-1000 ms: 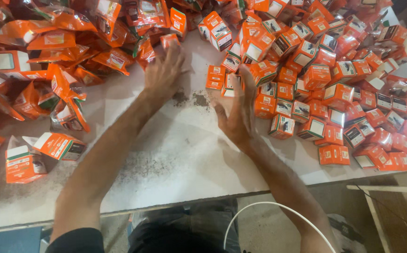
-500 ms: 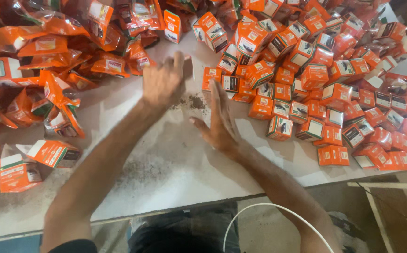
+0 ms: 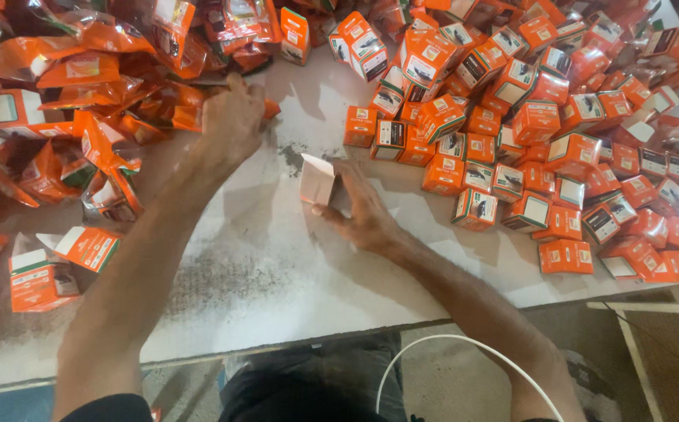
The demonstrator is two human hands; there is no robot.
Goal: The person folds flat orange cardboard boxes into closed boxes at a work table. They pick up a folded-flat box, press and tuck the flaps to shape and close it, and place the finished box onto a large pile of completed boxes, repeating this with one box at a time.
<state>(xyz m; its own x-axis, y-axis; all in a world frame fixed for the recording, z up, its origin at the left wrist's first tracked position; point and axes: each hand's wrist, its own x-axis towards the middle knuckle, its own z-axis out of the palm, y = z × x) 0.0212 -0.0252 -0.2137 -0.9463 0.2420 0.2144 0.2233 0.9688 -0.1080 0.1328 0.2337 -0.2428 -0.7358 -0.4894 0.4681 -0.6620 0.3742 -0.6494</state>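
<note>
- On the white worktop [image 3: 277, 266], the person's right hand [image 3: 359, 211] pinches a small open box [image 3: 317, 180], thumb on the near side and fingers behind it; the box stands on the tabletop with its pale inner flap up, about in the middle of the bare patch.
- Left of that box and farther back, the left hand [image 3: 231, 117] reaches into the heap of orange plastic pouches [image 3: 105, 86]. The fingers curl down onto a pouch at the heap's edge, but whether they have closed on it I cannot tell.
- To do this well, I would judge the right hand should keep the box upright and its mouth held wide, so that whatever the left hand lifts from the heap can go straight in without snagging the flap. One pouch at a time, taken from the loose edge and not from under the pile, seems safest.
- Right of the open box lies a wide spread of closed orange cartons [image 3: 542, 117], small and cube-like, many with a white or dark panel on one face; they lie tumbled at all angles, the nearest just beside the right hand.
- Well left of the open box, near the table's front edge, lie two flattened orange and white cartons [image 3: 58, 262], unfolded and with flaps loose.
- Below the box, past the table's front edge, a white cable [image 3: 449, 348] arcs over the person's lap.
</note>
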